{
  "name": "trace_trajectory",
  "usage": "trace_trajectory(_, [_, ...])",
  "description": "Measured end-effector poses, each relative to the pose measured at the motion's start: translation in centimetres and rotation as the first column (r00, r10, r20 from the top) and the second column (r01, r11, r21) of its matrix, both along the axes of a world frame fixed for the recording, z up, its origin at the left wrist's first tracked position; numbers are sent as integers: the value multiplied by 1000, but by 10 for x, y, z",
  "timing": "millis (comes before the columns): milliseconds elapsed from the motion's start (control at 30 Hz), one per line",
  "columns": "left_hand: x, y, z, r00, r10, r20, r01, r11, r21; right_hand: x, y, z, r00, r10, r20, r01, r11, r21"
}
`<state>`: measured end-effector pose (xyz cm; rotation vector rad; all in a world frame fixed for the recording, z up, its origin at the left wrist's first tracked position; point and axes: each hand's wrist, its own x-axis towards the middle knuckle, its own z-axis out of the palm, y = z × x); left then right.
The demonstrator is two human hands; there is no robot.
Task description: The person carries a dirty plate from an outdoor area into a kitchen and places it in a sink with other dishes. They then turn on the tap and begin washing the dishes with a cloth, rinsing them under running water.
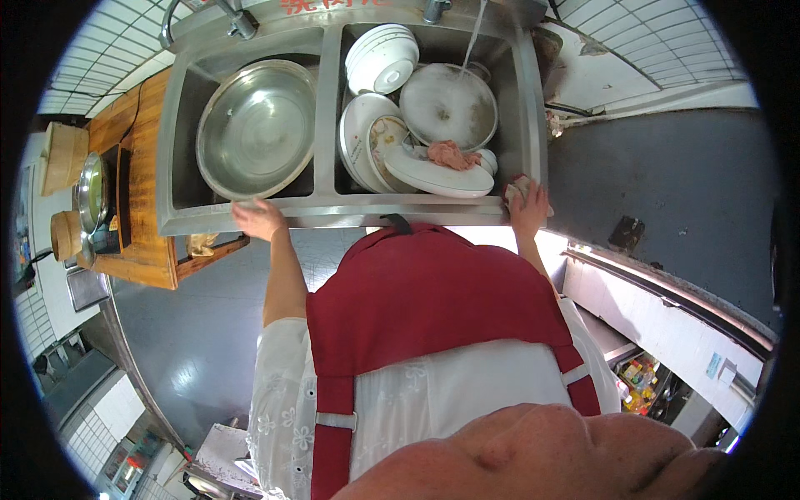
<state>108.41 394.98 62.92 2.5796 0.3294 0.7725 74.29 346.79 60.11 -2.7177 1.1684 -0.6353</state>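
Observation:
My right hand (pixel 530 206) holds a crumpled pale cloth (pixel 517 189) with reddish marks against the front right corner of the stainless steel double sink (pixel 325 125). Blurred, my left hand (pixel 257 219) is at the sink's front edge, just below a large metal basin (pixel 256 131) in the left bowl; whether it touches the basin's rim is unclear. In the right bowl, tap water runs into a foam-covered round pot (pixel 447 103). Stacked white bowls (pixel 382 59) lie tilted behind several plates (pixel 365 140). A pinkish rag (pixel 451 155) rests on an overturned white dish (pixel 437 174).
A wooden table (pixel 147 187) adjoins the sink on the left, bearing a metal bowl (pixel 94 190) and wooden containers (pixel 65 156). Two taps stand behind the sink, one being the left tap (pixel 240 22). To the right is a dark grey surface (pixel 662 169).

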Motion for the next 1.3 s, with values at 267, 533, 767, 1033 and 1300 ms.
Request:
trace_trajectory(267, [-8,-26,-5,967,-226,-120,246,952,183,15,9,-5,976,-212,55,212,977,2])
trace_trajectory(533, [-7,-26,-4,960,-236,-149,263,945,196,17,9,2,972,-235,-8,235,971,53])
trace_trajectory(767, [-7,-26,-3,954,-255,-156,281,942,183,15,8,-2,977,-201,69,200,980,18])
trace_trajectory(1033, [-7,-27,-1,945,-263,-193,300,933,197,13,7,-2,976,-217,32,217,976,12])
trace_trajectory(1300, [-7,-25,-4,952,-247,-179,273,952,139,13,-2,-11,982,-189,-4,186,969,-164])
